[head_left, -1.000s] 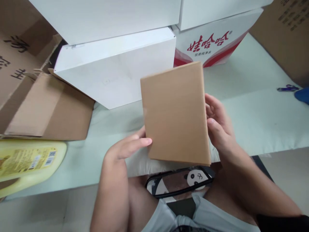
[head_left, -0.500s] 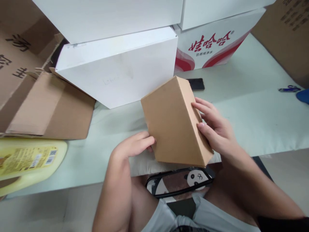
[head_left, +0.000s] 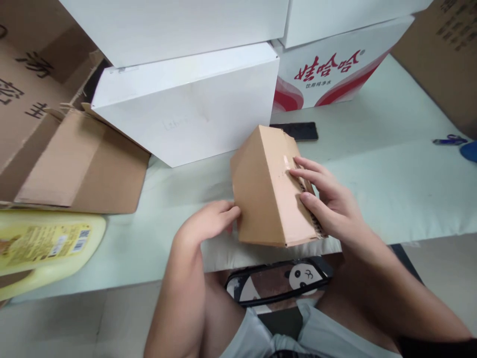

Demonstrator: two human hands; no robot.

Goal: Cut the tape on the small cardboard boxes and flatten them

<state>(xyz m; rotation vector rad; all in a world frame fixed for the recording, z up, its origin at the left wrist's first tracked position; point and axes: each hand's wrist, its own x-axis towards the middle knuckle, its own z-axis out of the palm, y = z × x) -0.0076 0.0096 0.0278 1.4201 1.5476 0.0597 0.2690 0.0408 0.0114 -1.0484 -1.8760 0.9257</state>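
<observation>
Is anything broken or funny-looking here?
Yes, the small box has a ragged edge beside the right hand, with cardboard ridges showing, so it may be torn. The big box at the left looks frayed along its top too. I see no spill.

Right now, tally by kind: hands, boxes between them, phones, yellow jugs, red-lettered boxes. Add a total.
Hands (left hand, right hand): 2
Brown box between them: 1
Phone: 1
Yellow jug: 1
Red-lettered box: 1
Total: 6

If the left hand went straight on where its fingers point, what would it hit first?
The brown cardboard box: the left hand points at its left edge and seems to touch it, though exact contact is hard to tell.
</observation>
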